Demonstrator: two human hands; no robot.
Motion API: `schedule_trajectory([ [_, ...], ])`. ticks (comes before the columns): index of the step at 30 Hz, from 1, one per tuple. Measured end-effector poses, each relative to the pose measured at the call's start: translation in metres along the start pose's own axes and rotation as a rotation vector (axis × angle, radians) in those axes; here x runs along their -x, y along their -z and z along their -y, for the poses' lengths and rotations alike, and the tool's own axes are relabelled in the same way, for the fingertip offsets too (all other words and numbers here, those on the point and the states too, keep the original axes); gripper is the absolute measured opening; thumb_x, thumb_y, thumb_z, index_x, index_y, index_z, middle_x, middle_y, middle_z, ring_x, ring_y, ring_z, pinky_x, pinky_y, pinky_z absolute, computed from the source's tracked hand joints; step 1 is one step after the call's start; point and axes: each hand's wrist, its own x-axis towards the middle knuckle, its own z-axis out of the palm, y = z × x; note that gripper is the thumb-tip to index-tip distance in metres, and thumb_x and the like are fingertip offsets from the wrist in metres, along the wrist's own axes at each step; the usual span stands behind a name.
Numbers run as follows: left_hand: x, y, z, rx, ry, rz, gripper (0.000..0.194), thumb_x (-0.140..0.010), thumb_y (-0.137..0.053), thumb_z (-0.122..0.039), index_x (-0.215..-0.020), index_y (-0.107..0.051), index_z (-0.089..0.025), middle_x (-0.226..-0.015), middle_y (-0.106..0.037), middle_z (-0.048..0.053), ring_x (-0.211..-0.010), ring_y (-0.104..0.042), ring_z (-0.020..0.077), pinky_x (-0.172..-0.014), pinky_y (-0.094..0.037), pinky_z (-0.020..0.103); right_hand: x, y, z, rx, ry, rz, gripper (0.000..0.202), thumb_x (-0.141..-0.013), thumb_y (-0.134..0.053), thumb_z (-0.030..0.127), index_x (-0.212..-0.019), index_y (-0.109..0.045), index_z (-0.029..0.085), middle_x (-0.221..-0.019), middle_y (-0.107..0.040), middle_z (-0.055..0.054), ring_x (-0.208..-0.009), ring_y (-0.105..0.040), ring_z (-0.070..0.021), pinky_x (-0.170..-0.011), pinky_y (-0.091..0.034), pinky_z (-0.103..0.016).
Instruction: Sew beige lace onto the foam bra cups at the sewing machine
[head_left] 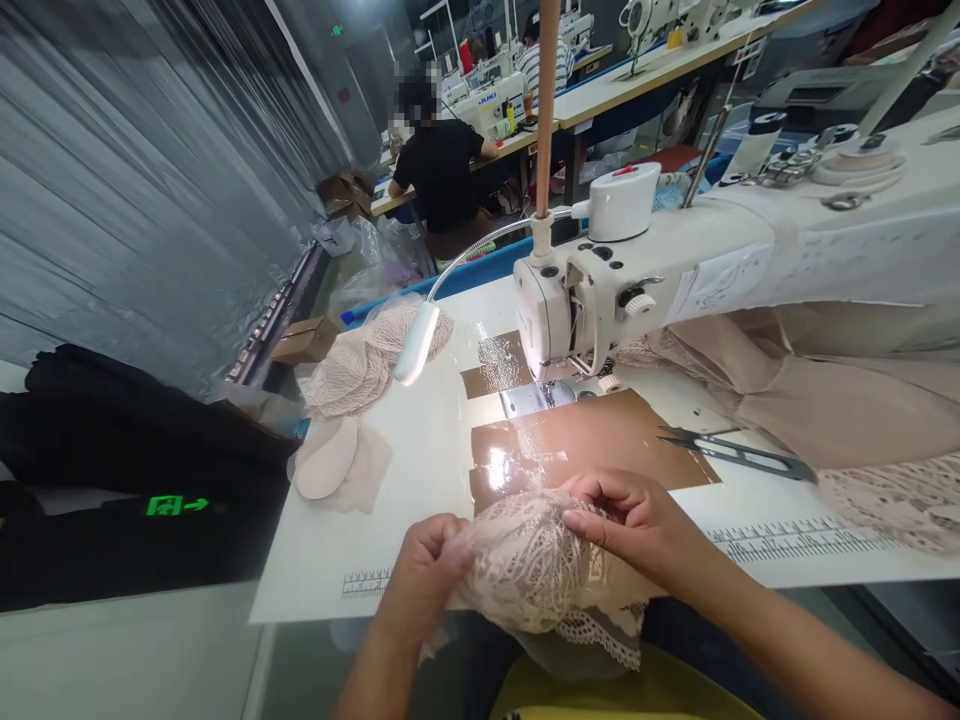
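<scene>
A beige lace bra cup (525,570) with loose lace trim hangs over the front edge of the sewing table. My left hand (424,575) is closed on its left edge. At its upper right, my right hand (626,515) pinches the lace between thumb and fingers. Just beyond my hands lies a shiny brown sheet (570,445) taped to the tabletop. The sewing machine head (559,310) stands behind it, its needle area lit. Thread snips (742,450) rest on the sheet's right side, apart from my right hand.
Stacked lace cups (352,370) and a plain beige pad (326,460) lie at the table's left. A lamp (417,345) bends over that side. Beige mesh fabric (862,400) is heaped at right under the machine arm. A person in black (439,170) sits farther back.
</scene>
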Motion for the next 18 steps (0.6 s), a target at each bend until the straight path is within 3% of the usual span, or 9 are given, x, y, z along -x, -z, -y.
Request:
schedule_trajectory([
  [3, -0.003, 0.001, -0.006, 0.040, -0.016, -0.073, 0.042, -0.077, -0.073, -0.043, -0.065, -0.043, -0.015, -0.067, -0.051, -0.001, -0.060, -0.045, 0.0095, -0.057, -0.036, 0.019, -0.004, 0.000, -0.001, -0.125, -0.021, 0.007, 0.028, -0.077, -0.066, 0.040, -0.064, -0.051, 0.019, -0.066, -0.051, 0.000, -0.061, -0.047, -0.0136, -0.057, -0.038, -0.026],
  [5, -0.007, -0.002, -0.016, -0.063, -0.093, -0.096, 0.039, -0.074, -0.074, -0.048, -0.084, -0.055, -0.016, -0.092, -0.059, 0.006, -0.083, -0.056, 0.0168, -0.070, -0.044, 0.024, -0.006, -0.003, -0.001, -0.156, -0.034, 0.021, 0.029, -0.077, -0.067, 0.040, -0.065, -0.050, 0.019, -0.064, -0.048, 0.002, -0.058, -0.044, -0.0121, -0.054, -0.035, -0.025],
  [7, -0.015, -0.006, -0.027, -0.236, -0.191, -0.052, 0.054, -0.070, -0.077, -0.051, -0.109, -0.057, -0.020, -0.123, -0.052, 0.011, -0.115, -0.048, 0.0262, -0.094, -0.040, 0.033, -0.009, -0.006, 0.000, -0.153, -0.031, 0.057, 0.029, -0.077, -0.067, 0.039, -0.065, -0.050, 0.019, -0.062, -0.047, 0.002, -0.057, -0.043, -0.0117, -0.053, -0.034, -0.025],
  [9, -0.024, -0.011, -0.037, -0.374, -0.218, 0.058, 0.070, -0.067, -0.080, -0.048, -0.125, -0.051, -0.021, -0.136, -0.043, 0.011, -0.128, -0.036, 0.0302, -0.107, -0.029, 0.038, -0.012, -0.010, 0.002, -0.123, -0.011, 0.095, 0.029, -0.078, -0.067, 0.039, -0.066, -0.051, 0.019, -0.063, -0.049, 0.002, -0.058, -0.044, -0.0121, -0.055, -0.035, -0.025],
  [11, -0.033, -0.014, -0.042, -0.403, -0.131, 0.198, 0.071, -0.066, -0.082, -0.044, -0.126, -0.051, -0.020, -0.128, -0.050, 0.011, -0.121, -0.042, 0.0294, -0.103, -0.032, 0.038, -0.015, -0.012, 0.005, -0.082, 0.017, 0.124, 0.028, -0.079, -0.066, 0.039, -0.066, -0.052, 0.018, -0.065, -0.052, 0.001, -0.060, -0.045, -0.0128, -0.056, -0.035, -0.026],
  [14, -0.043, -0.018, -0.043, -0.339, 0.100, 0.367, 0.044, -0.072, -0.077, -0.042, -0.100, -0.059, -0.013, -0.088, -0.057, 0.006, -0.082, -0.054, 0.0189, -0.074, -0.043, 0.027, -0.018, -0.009, 0.012, -0.006, 0.046, 0.161, 0.026, -0.081, -0.063, 0.039, -0.068, -0.056, 0.018, -0.070, -0.056, -0.001, -0.065, -0.049, -0.0142, -0.060, -0.037, -0.026],
  [16, -0.046, -0.021, -0.040, -0.318, 0.158, 0.385, 0.037, -0.076, -0.072, -0.044, -0.084, -0.057, -0.011, -0.073, -0.049, 0.002, -0.067, -0.046, 0.0128, -0.061, -0.037, 0.023, -0.019, -0.006, 0.016, 0.030, 0.044, 0.174, 0.025, -0.083, -0.062, 0.040, -0.071, -0.057, 0.018, -0.073, -0.057, -0.001, -0.068, -0.050, -0.0145, -0.062, -0.038, -0.026],
  [18, -0.046, -0.025, -0.039, -0.341, 0.120, 0.360, 0.036, -0.076, -0.071, -0.044, -0.079, -0.054, -0.011, -0.070, -0.043, 0.000, -0.064, -0.041, 0.0109, -0.057, -0.032, 0.021, -0.020, -0.003, 0.019, 0.034, 0.017, 0.170, 0.026, -0.081, -0.064, 0.043, -0.075, -0.057, 0.018, -0.072, -0.055, 0.000, -0.067, -0.049, -0.0137, -0.061, -0.037, -0.025],
])
